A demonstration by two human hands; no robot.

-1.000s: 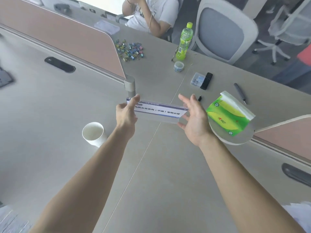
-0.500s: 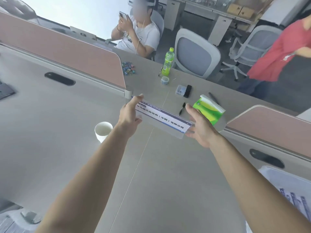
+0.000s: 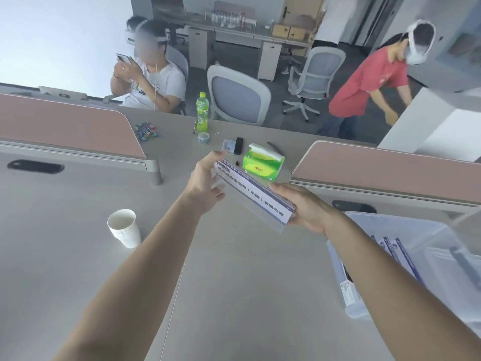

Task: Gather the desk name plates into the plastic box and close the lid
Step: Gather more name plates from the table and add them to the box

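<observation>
1. The plate (image 3: 253,190) is off the desk (image 3: 234,282), held in the air between your two hands. It slants from the far left down to the near right, printed face up.
2. It looks like a clear acrylic holder with a paper insert. Judge it light and stiff, with smooth faces that will slip under a loose pinch. It is likely to scratch or chip at a corner if you drop it.
3. Your left hand (image 3: 205,183) takes the far end, with the thumb above and the fingers curled below. That end is blurred, so how firm the grip is cannot be told.
4. Your right hand (image 3: 308,208) wraps the near end, with the thumb along the top edge and the fingers curled under.
5. Keep your hold on the short ends and off the print. One end grip should carry it, but the long lever may make it twist.
6. The box (image 3: 395,218) sits open at your near right, just beside your right forearm. Other plates (image 3: 390,250) already lie in it side by side. Lay this one parallel to them and lower it in rather than tossing it.
7. The lid cannot be made out from here.
8. A tissue pack (image 3: 263,164) lies just beyond the plate. A paper cup (image 3: 125,227) stands well to the left, away from the way to the box.
</observation>
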